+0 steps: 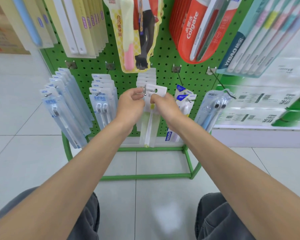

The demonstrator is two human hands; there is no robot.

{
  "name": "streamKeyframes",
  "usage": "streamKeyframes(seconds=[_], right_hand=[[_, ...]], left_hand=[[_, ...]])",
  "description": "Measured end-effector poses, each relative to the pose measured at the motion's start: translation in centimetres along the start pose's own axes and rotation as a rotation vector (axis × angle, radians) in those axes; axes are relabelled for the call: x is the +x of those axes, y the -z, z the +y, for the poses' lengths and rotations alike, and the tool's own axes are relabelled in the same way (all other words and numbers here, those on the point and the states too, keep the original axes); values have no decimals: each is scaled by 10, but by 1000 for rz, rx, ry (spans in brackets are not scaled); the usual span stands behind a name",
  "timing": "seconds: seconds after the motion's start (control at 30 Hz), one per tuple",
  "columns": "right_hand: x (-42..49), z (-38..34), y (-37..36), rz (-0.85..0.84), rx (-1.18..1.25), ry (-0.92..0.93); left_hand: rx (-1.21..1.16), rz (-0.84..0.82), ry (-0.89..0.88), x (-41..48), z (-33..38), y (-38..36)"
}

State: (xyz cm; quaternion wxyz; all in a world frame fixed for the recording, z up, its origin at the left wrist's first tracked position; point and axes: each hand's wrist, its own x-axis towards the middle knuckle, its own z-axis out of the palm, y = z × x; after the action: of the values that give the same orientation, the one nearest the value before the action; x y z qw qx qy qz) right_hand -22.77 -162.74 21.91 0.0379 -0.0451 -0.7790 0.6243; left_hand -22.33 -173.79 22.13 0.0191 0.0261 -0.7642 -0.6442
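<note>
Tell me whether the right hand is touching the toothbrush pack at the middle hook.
Touching. The head view shows the fingers of the right hand curled over the white top of the toothbrush pack, pinching it with no gap.

A shop aisle here: a green pegboard rack (164, 54) hung with packaged toothbrushes (103, 103), Colgate packs (194, 32) above, boxed goods (260, 101) shelved alongside.

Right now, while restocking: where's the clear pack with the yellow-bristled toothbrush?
Head view, centre: the clear toothbrush pack is at the middle hook of the green pegboard, top pinched by the left hand and right hand.
</note>
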Motion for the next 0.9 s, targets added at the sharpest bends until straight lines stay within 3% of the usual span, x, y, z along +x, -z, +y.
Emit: streamKeyframes(seconds=[0.3,0.43,0.7,0.9], right_hand=[[1,-3,-9,-100,-115,83],[2,2,-12,10,-124,56],[-4,9,-7,160,-148,201],[-4,10,-2,171,-280,269]], left_hand=[[-44,-5,-29,-2,4,4],[-59,2,-55,1,2,3],[47,87,-91,6,-1,5],[48,78,-141,6,-2,5]])
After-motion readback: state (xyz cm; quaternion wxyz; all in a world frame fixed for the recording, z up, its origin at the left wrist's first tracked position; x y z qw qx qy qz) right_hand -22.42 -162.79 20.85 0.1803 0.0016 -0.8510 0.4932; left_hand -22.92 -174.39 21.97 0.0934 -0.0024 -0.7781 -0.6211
